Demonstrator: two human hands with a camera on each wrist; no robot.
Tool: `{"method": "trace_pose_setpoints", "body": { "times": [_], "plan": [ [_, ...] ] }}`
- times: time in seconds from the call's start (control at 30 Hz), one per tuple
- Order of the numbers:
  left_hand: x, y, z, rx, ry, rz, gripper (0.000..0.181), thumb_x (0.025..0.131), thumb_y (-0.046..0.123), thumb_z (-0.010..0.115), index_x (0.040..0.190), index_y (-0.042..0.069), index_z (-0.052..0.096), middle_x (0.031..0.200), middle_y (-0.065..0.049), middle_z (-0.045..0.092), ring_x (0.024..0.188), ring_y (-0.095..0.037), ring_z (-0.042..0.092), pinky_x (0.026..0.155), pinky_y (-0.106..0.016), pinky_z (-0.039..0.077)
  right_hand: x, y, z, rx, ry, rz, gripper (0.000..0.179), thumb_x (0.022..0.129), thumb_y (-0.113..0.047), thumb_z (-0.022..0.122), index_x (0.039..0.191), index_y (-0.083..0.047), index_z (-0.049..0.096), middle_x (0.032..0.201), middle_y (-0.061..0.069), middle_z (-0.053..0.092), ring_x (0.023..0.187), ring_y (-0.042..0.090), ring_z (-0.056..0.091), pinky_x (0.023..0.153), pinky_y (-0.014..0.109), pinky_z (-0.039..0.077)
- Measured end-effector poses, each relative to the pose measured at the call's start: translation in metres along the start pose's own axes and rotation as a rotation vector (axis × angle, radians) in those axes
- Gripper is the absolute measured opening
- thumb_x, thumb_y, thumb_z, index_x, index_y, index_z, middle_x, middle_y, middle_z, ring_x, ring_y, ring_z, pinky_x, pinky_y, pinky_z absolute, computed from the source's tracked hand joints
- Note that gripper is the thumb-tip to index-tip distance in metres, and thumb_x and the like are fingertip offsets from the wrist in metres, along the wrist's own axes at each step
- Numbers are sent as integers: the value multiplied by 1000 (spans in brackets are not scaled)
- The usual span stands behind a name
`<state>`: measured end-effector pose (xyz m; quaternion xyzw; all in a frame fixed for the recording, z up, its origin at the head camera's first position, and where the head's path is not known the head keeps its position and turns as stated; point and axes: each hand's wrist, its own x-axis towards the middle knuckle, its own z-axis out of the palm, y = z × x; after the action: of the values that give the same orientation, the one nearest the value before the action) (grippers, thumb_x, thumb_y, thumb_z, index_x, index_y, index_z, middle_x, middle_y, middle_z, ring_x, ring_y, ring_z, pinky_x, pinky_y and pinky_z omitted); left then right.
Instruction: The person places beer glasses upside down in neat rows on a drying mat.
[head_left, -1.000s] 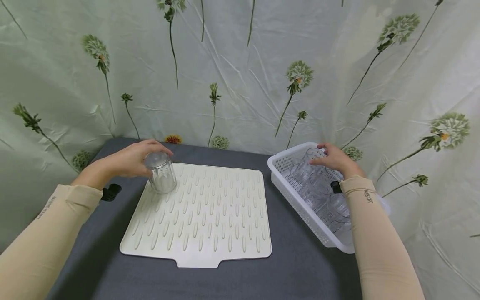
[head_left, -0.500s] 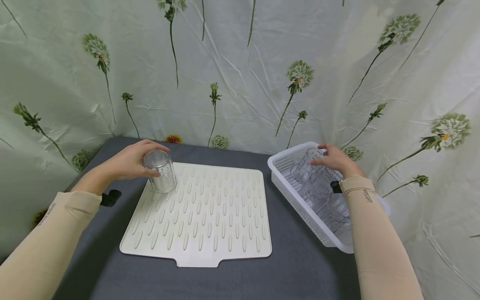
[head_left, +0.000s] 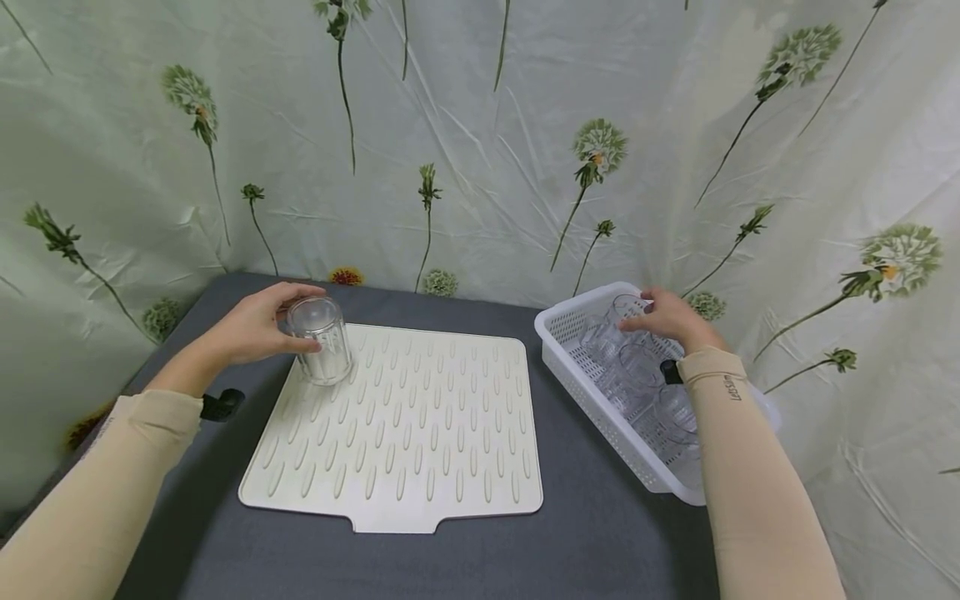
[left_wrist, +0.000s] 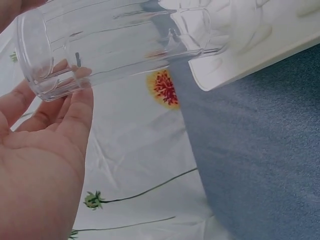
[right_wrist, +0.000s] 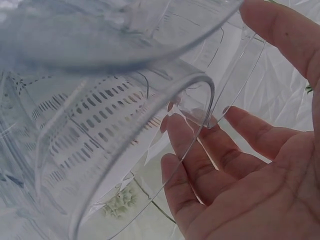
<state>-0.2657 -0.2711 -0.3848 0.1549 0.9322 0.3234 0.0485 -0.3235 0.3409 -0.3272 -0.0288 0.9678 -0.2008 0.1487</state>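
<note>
A clear drinking glass (head_left: 324,350) stands upside down on the back left corner of the white ridged drying mat (head_left: 405,433). My left hand (head_left: 258,325) is beside the glass's raised base, thumb in front and fingers behind, loosely spread. In the left wrist view, the left fingers (left_wrist: 75,107) lie along the base end of the glass, with the palm away from it. My right hand (head_left: 671,317) reaches into the white basket (head_left: 596,425), thumb and fingers either side of a glass (head_left: 627,308) at its back end. The right wrist view shows right fingers (right_wrist: 250,130) curved at its rim.
Several more clear glasses (head_left: 637,367) fill the basket, partly hidden by the right forearm. A dark grey cloth (head_left: 495,562) covers the table. Behind it hangs a pale curtain (head_left: 480,125) with a dandelion print.
My left hand has loosened and drawn back slightly to the left from the upside-down glass, which stays in place. The right hand has stayed at the basket nearly still.
</note>
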Motion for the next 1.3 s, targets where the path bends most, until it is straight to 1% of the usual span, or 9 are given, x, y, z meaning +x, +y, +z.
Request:
{"method": "trace_pose_setpoints", "body": {
  "times": [0.13, 0.33, 0.5, 0.77, 1.0, 1.17, 1.3],
  "plan": [
    [-1, -1, 3, -21, 7, -6, 89, 90, 28, 90, 162, 4, 43, 162, -29, 41, 144, -52, 45, 118, -69, 41, 0, 0, 0, -12, -7, 12, 91, 103, -34, 70, 162, 17, 23, 157, 46, 37, 145, 62, 41, 120, 71, 38],
    [-2, -3, 6, -51, 17, -17, 91, 91, 32, 89, 164, 6, 40, 165, -29, 38, 149, -52, 40, 121, -69, 40, -1, 1, 3, 10, -12, 51, 93, 102, -41, 72, 162, 15, 27, 158, 44, 39, 144, 60, 42, 118, 71, 41],
    [-5, -5, 7, -61, 33, -14, 91, 91, 32, 89, 164, 5, 40, 164, -29, 40, 148, -53, 42, 119, -68, 42, -1, 3, 2, -7, 14, 63, 92, 99, -46, 74, 158, 13, 35, 155, 42, 43, 141, 58, 47, 114, 69, 45],
    [-6, -9, 7, -80, 56, -1, 91, 90, 28, 90, 163, 4, 41, 162, -28, 43, 148, -55, 43, 116, -68, 45, 1, 8, 1, -30, 62, 48, 91, 96, -48, 75, 154, 14, 43, 151, 40, 50, 135, 57, 53, 109, 67, 50],
    [-7, -12, 8, -101, 62, 10, 90, 90, 27, 90, 163, 4, 42, 163, -28, 42, 148, -55, 42, 116, -68, 45, 1, 9, -1, -14, 69, 56, 94, 96, -50, 76, 156, 13, 40, 151, 40, 50, 136, 55, 53, 111, 67, 49],
    [-9, -11, 8, -119, 70, 14, 88, 91, 27, 89, 162, 6, 42, 163, -27, 41, 149, -54, 41, 117, -68, 45, -4, 6, -4, -8, 87, 55, 94, 96, -50, 76, 157, 12, 39, 150, 39, 50, 135, 55, 53, 111, 67, 49],
    [-11, -11, 7, -139, 79, 7, 87, 91, 27, 90, 161, 6, 43, 162, -26, 43, 147, -51, 44, 118, -67, 44, -7, 5, -7, 2, 96, 56, 94, 97, -50, 75, 157, 12, 39, 149, 38, 50, 134, 53, 52, 111, 66, 49]
  ]
}}
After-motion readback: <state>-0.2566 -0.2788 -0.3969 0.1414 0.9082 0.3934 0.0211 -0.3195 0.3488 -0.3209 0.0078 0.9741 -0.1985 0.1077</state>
